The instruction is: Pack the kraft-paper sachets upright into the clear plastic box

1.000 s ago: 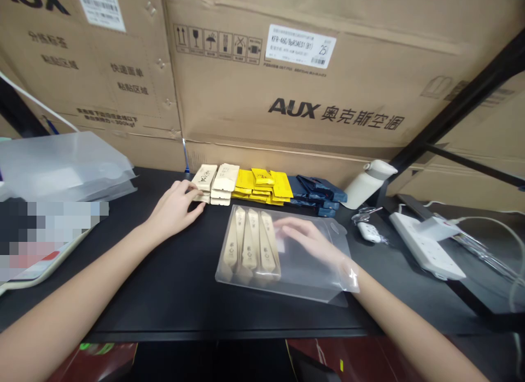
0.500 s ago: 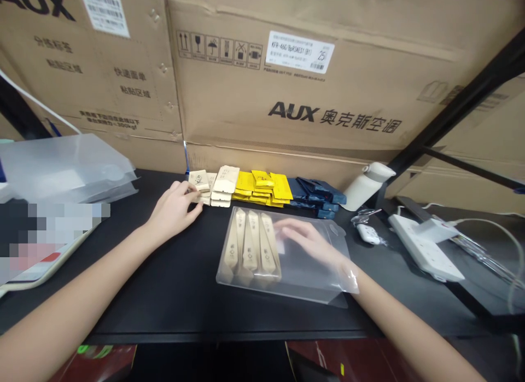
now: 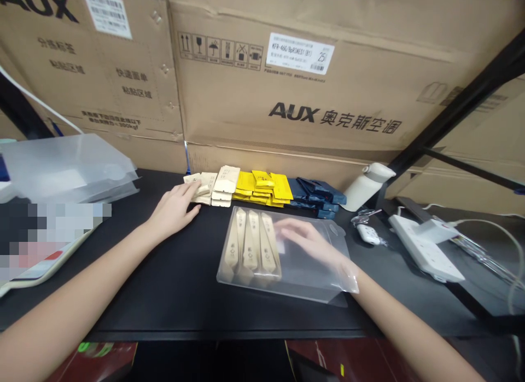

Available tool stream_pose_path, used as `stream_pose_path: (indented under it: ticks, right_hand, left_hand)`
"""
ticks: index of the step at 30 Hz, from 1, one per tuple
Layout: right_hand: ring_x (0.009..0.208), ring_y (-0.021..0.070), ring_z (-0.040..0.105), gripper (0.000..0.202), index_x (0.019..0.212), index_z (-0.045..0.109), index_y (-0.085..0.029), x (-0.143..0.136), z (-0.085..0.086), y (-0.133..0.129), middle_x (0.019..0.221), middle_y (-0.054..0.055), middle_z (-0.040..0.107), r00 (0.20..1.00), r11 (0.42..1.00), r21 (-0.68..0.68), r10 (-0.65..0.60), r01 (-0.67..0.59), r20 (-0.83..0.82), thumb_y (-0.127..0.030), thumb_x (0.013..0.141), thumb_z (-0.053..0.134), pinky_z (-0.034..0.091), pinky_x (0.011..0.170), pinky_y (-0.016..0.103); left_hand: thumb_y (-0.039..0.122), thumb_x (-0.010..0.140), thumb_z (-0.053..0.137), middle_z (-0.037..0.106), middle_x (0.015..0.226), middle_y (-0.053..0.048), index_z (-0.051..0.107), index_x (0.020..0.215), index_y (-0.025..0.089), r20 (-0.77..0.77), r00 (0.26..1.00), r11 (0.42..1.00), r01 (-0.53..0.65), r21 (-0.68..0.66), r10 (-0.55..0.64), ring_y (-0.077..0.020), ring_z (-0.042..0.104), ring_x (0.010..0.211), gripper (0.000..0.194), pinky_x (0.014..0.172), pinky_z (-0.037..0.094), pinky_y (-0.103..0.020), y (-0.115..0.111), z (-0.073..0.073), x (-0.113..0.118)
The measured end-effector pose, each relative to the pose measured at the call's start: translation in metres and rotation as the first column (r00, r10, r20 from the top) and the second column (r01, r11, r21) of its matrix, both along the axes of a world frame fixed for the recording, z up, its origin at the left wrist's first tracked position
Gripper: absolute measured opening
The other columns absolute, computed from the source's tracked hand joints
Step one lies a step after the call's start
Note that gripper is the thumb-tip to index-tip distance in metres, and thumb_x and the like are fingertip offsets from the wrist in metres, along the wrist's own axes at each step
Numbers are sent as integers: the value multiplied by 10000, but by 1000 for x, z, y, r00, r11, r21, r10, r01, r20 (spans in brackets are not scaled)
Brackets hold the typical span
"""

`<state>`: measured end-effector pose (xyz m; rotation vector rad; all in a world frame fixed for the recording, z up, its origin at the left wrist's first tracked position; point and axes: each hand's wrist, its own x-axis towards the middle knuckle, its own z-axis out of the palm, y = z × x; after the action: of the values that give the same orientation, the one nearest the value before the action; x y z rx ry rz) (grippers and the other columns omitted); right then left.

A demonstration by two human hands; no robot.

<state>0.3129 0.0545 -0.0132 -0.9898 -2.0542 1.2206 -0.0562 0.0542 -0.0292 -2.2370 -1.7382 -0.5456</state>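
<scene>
Three beige sachets already lie side by side inside the clear pouch at the centre of the frame, filling its left half; the right half of the pouch holds only the right hand, slipped in through the opening with fingers loosely spread and flat, seen through the film. By that showing the packing looks partly done, with room left beside the three.

The left hand, left of centre, reaches to the beige sachet stack at the back edge of the black table; its fingertips pinch the nearest loose sachet, which sits askew on the stack's left end. Whether it is lifted clear or only touched is hard to tell at this angle.

Right of that stack lie yellow sachets, then dark blue sachets, neither in the pouch so far.

Writing: the cardboard box across the upper frame reads "AUX" followed by Chinese characters, and its white label shows "KFR-46G" and "25"; the smaller print blurs. Handling pictograms sit left of the label. Print on the sachets is too small to read.
</scene>
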Motion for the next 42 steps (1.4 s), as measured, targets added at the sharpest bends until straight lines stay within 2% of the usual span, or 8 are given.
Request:
stream_pose_path:
  ticks: [8,20,26,31,34,37,39,42]
  right_hand:
    - [1088,234,678,253,1091,709,-221,0,1,0,1157,70,726,1000,1000,9,5,-5,12,-402,942,613,517,1014,466]
    - [1081,229,683,273,1090,713,-211,0,2,-1,1146,76,730,1000,1000,-20,6,-6,4,-418,932,632,510,1030,464]
    - [1050,226,693,270,1078,712,-213,-1,0,0,1118,74,736,1000,999,-39,4,-5,-20,-424,923,646,525,1010,465]
    - [1071,232,680,261,1067,710,-208,-2,-1,-1,1144,80,725,1000,1000,-5,18,-18,11,-415,918,653,519,1013,464]
    - [1057,218,686,268,1122,680,-208,-3,-2,-3,1140,76,725,996,996,-9,83,-83,26,-379,916,661,535,993,449]
    - [1042,207,687,328,1210,642,-204,-5,-4,-4,1141,78,722,989,990,-9,142,-142,33,-363,924,655,555,964,433]
    - [1051,208,680,365,1265,621,-202,-7,-4,-4,1168,81,712,983,984,16,175,-176,59,-360,937,643,553,968,433]
    - [1067,217,673,369,1284,628,-213,-10,-5,-5,1197,74,707,973,974,71,210,-217,93,-364,947,634,542,990,445]
  left_hand:
    - [258,897,476,697,1210,-181,643,1227,109,-23,999,1000,-24,15,25,-360,623,1096,399,856,500,-461,-5,10,4]
    - [238,878,430,706,1113,-175,655,1184,108,27,999,997,-38,72,36,-352,623,1007,402,849,507,-480,-11,21,4]
    - [215,909,440,711,1093,-152,648,1168,138,74,996,975,-54,215,39,-350,636,996,341,854,518,-479,-15,34,-9]
    - [211,938,531,714,1100,-99,633,1159,141,237,971,900,-79,428,-28,-286,656,1010,252,908,524,-422,-25,51,-8]
    - [227,903,617,727,1042,-49,642,1095,173,379,906,889,-5,458,-190,-235,685,945,200,878,538,-360,-35,53,12]
    - [272,875,678,737,989,-26,637,1054,200,548,766,930,182,319,-337,-208,704,879,197,809,553,-315,-47,50,38]
    - [274,866,682,745,1003,-47,640,1024,198,609,678,911,332,245,-411,-218,711,914,180,822,560,-324,-55,49,54]
    - [248,870,658,754,1071,-79,620,1003,204,683,576,849,514,124,-449,-238,714,1017,145,878,570,-356,-61,48,69]
